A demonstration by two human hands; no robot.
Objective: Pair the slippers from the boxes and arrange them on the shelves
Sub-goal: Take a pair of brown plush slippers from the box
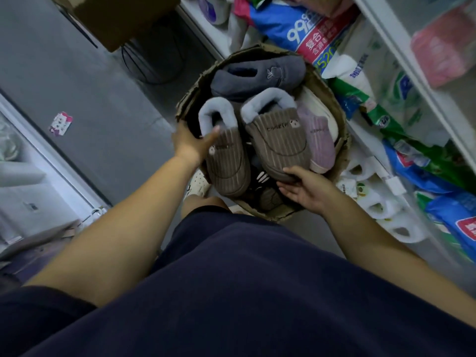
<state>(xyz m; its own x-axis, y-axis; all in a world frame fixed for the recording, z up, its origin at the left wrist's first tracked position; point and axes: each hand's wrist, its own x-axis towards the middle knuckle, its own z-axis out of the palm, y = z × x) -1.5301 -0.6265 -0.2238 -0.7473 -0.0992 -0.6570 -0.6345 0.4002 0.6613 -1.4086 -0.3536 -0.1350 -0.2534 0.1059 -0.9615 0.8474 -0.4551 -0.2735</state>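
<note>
A cardboard box point(332, 99) on the floor holds several slippers. Two brown ribbed slippers with grey fleece cuffs lie side by side on top. My left hand point(192, 144) grips the left brown slipper point(226, 163) at its side, thumb over the upper. My right hand point(301, 186) holds the toe end of the right brown slipper point(278, 143). A pink ribbed slipper point(318, 143) lies against it on the right, a dark grey slipper point(257, 77) at the far end, and a cream one point(319, 109) under the pink. Darker slippers show underneath.
White shelves point(401, 55) on the right carry blue, green and pink packages and paper rolls point(381, 204). A larger cardboard box point(116, 19) stands at the top left. A sticker point(61, 124) lies on the grey floor. My cream shoe point(199, 182) is beside the box.
</note>
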